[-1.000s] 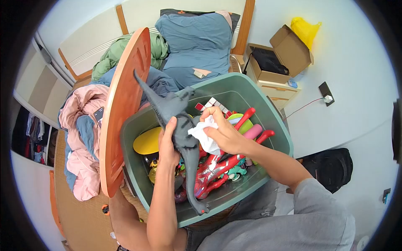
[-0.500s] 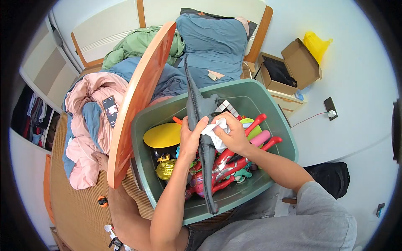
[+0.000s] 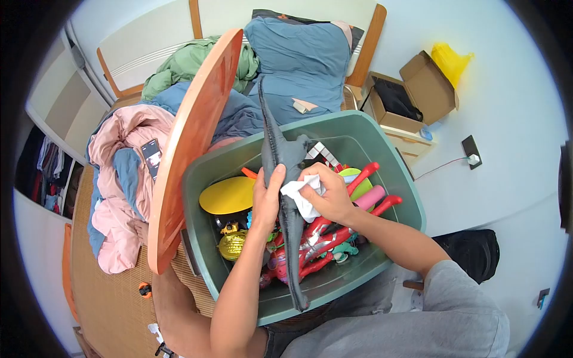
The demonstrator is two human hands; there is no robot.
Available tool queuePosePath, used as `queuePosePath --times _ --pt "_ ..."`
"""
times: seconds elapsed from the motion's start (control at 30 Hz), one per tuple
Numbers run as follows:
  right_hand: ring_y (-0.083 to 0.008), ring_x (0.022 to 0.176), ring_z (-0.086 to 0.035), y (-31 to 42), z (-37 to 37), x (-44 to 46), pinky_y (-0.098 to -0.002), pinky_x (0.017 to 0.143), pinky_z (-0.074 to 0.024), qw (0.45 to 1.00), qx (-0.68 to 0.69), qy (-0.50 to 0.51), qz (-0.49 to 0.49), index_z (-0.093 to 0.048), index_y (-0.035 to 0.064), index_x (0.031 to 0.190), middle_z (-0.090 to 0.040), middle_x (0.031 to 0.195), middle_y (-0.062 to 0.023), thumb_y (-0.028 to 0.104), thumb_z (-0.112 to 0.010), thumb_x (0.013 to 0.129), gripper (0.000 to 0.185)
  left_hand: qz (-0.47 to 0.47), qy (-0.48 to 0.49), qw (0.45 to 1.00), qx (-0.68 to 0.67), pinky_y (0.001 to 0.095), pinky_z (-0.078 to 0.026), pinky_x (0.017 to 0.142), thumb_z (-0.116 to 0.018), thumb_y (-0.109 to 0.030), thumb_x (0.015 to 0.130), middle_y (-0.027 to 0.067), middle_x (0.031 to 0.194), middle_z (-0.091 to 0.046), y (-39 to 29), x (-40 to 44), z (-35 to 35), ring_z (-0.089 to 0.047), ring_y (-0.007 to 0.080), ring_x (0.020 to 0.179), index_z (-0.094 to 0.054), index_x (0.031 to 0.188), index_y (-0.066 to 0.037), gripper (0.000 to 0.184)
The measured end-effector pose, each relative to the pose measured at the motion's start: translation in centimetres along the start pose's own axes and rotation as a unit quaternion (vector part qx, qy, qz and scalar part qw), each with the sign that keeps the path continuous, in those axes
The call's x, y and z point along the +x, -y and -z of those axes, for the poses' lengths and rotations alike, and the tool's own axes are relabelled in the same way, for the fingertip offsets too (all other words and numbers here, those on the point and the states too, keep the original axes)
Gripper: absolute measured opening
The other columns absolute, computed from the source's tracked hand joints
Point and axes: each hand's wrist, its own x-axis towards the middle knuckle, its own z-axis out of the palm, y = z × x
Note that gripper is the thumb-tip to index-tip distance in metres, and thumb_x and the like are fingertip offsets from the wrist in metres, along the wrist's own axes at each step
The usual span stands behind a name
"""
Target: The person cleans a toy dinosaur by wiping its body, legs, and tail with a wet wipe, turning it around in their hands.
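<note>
A grey long-necked toy dinosaur [image 3: 291,238] is held lengthwise over a green plastic bin [image 3: 197,173], one thin end pointing at the bed and the other toward me. My left hand [image 3: 267,194] is closed around its middle. In my right hand [image 3: 329,194] is a crumpled white wipe [image 3: 305,206], pressed against the dinosaur's body beside my left thumb. Below, the bin holds a yellow oval piece [image 3: 227,196], a shiny gold ball [image 3: 232,245], red and silver toy figures [image 3: 322,241], a pink cylinder [image 3: 370,197] and a white-tiled cube [image 3: 322,154].
An orange-edged round board [image 3: 194,149] leans upright against the bin's left side. Left of it, a phone [image 3: 151,158] lies on pink bedding [image 3: 119,209]. An open cardboard box [image 3: 403,98] stands at the back right, and a black bag [image 3: 471,256] sits to the right.
The dinosaur and both hands have shifted slightly left in view, as has most of the scene. The wipe has moved slightly down along the dinosaur's body, still in my right hand.
</note>
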Motion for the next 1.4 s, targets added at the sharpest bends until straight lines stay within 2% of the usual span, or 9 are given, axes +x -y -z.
queuePosePath --times 0.1,0.23,0.4,0.53,0.63,0.8,1.07,1.17,1.4 --pt "-0.0157 0.073 -0.060 0.0 -0.3 0.0 -0.0305 0.065 -0.0471 0.993 0.065 -0.032 -0.092 -0.061 0.0019 0.095 -0.062 0.083 -0.0079 0.019 -0.067 0.088 0.020 -0.011 0.001 1.000 0.006 0.0281 -0.043 0.088 -0.059 -0.043 0.093 0.0088 0.108 -0.062 -0.5 -0.4 -0.4 -0.056 0.0150 0.097 -0.055 0.120 0.001 0.052" --pt "-0.0065 0.075 -0.053 -0.8 0.1 0.0 -0.0242 0.065 -0.0450 0.993 0.082 -0.011 -0.088 -0.057 0.0034 0.100 -0.060 0.085 -0.0017 0.018 -0.066 0.091 0.019 0.004 0.006 1.000 0.026 0.0278 -0.042 0.090 -0.057 -0.044 0.094 0.0082 0.108 -0.061 -0.6 -0.5 -0.6 -0.055 0.0143 0.098 -0.054 0.121 0.001 0.052" --pt "-0.0140 0.074 -0.061 -1.3 0.6 0.5 -0.0290 0.066 -0.0472 0.997 0.072 0.015 -0.006 -0.062 0.0037 0.095 -0.062 0.082 -0.0053 0.011 -0.072 0.081 0.019 0.010 0.005 1.000 0.021 0.0286 -0.040 0.093 -0.055 -0.046 0.095 0.0082 0.114 -0.059 -0.3 -0.4 -0.2 -0.054 0.0153 0.102 -0.052 0.125 0.001 0.056" --pt "-0.0141 0.075 -0.062 -1.0 0.9 0.6 -0.0294 0.067 -0.0476 0.997 0.065 0.041 0.020 -0.063 0.0037 0.094 -0.062 0.083 -0.0065 0.011 -0.073 0.080 0.019 0.007 0.017 1.000 0.002 0.0288 -0.040 0.094 -0.056 -0.044 0.095 0.0083 0.115 -0.059 0.1 -0.2 0.1 -0.054 0.0147 0.104 -0.051 0.127 0.000 0.055" --pt "-0.0136 0.073 -0.063 -0.7 0.7 0.5 -0.0289 0.065 -0.0480 0.998 0.059 0.032 0.011 -0.063 0.0034 0.093 -0.063 0.081 -0.0067 0.013 -0.073 0.081 0.019 0.004 0.016 1.000 0.007 0.0287 -0.040 0.094 -0.057 -0.044 0.094 0.0083 0.115 -0.059 0.0 -0.2 0.1 -0.054 0.0150 0.104 -0.052 0.127 0.001 0.056" --pt "-0.0125 0.065 -0.061 -0.3 0.3 0.4 -0.0280 0.060 -0.0481 0.992 0.090 -0.018 -0.091 -0.061 0.0014 0.093 -0.065 0.074 -0.0072 0.021 -0.070 0.087 0.022 0.006 0.006 0.999 0.034 0.0280 -0.040 0.090 -0.052 -0.048 0.095 0.0068 0.111 -0.058 -0.1 -0.3 -0.1 -0.053 0.0149 0.099 -0.054 0.121 0.002 0.056" --pt "-0.0093 0.069 -0.062 0.0 0.1 0.5 -0.0272 0.060 -0.0485 0.989 0.103 -0.030 -0.102 -0.061 0.0008 0.093 -0.066 0.075 -0.0064 0.019 -0.069 0.088 0.021 0.007 -0.010 0.998 0.067 0.0269 -0.040 0.088 -0.051 -0.047 0.096 0.0056 0.106 -0.057 -0.3 -0.4 -0.2 -0.052 0.0132 0.096 -0.055 0.116 0.001 0.052" --pt "-0.0084 0.070 -0.062 0.5 -0.2 0.6 -0.0268 0.060 -0.0488 0.986 0.111 -0.044 -0.116 -0.062 0.0004 0.093 -0.067 0.076 -0.0065 0.018 -0.070 0.087 0.021 0.001 0.004 0.998 0.061 0.0293 -0.041 0.092 -0.055 -0.048 0.094 0.0104 0.110 -0.059 0.3 -0.1 0.2 -0.054 0.0171 0.101 -0.052 0.124 0.002 0.059" --pt "-0.0076 0.070 -0.061 1.2 -0.4 0.9 -0.0270 0.062 -0.0493 0.981 0.120 -0.079 -0.127 -0.061 -0.0005 0.092 -0.066 0.075 -0.0062 0.018 -0.071 0.086 0.022 -0.010 0.018 0.997 0.080 0.0294 -0.041 0.090 -0.052 -0.046 0.096 0.0095 0.108 -0.059 0.9 0.2 0.2 -0.053 0.0160 0.099 -0.053 0.121 0.002 0.054"
